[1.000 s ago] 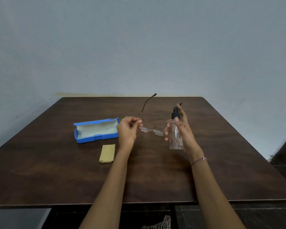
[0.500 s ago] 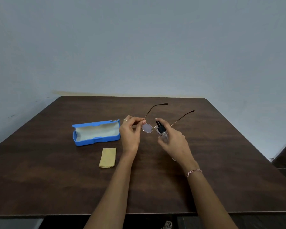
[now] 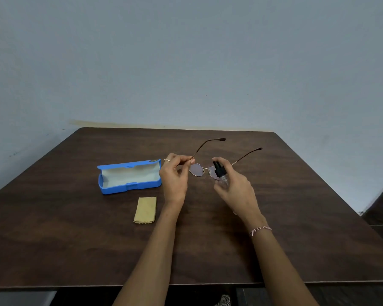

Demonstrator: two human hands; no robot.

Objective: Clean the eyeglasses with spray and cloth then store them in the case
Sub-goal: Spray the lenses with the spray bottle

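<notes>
Thin metal-framed eyeglasses (image 3: 196,169) are held above the table with both temples unfolded and pointing away. My left hand (image 3: 174,179) pinches the frame at its left hinge. My right hand (image 3: 236,189) is wrapped around a small clear spray bottle (image 3: 222,178) with a black nozzle, tilted toward the right lens; my index finger lies on top of the nozzle. A blue eyeglass case (image 3: 129,176) lies open to the left, its pale lining showing. A folded tan cloth (image 3: 145,209) lies in front of the case.
Everything sits on a dark brown wooden table (image 3: 75,239) that stands against a pale wall. The table's near edge runs just under my forearms. A dark floor shows past the right edge.
My right hand lifted the spray bottle from upright on the table and tilted it in front of the right lens. My left hand turned the glasses so the lenses face me.
</notes>
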